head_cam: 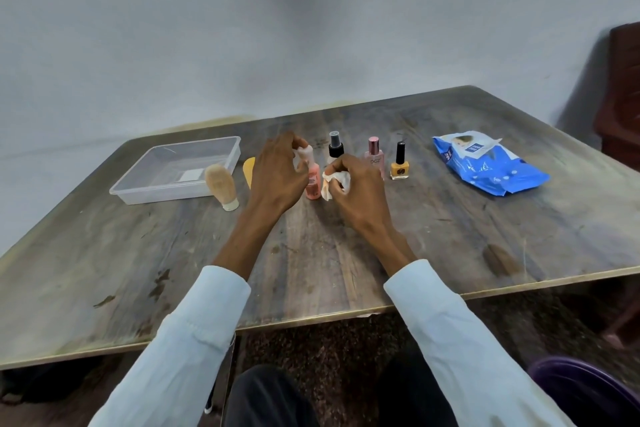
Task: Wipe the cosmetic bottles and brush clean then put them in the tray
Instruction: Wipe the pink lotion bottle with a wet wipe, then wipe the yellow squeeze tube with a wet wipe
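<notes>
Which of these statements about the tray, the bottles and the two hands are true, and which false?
1. The clear tray already holds two bottles. False: no bottle is in it.
2. The left hand grips the pink bottle near its cap. True.
3. The right hand holds a white wipe. True.
4. The yellow nail polish bottle lies on its side. False: it stands upright.
5. The blue wipes pack lies left of the tray. False: it lies far to the right.

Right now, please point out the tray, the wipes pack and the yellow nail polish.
tray (227, 146): head view, right rim.
wipes pack (491, 166): head view, blue front.
yellow nail polish (399, 170): head view, glass body.
</notes>
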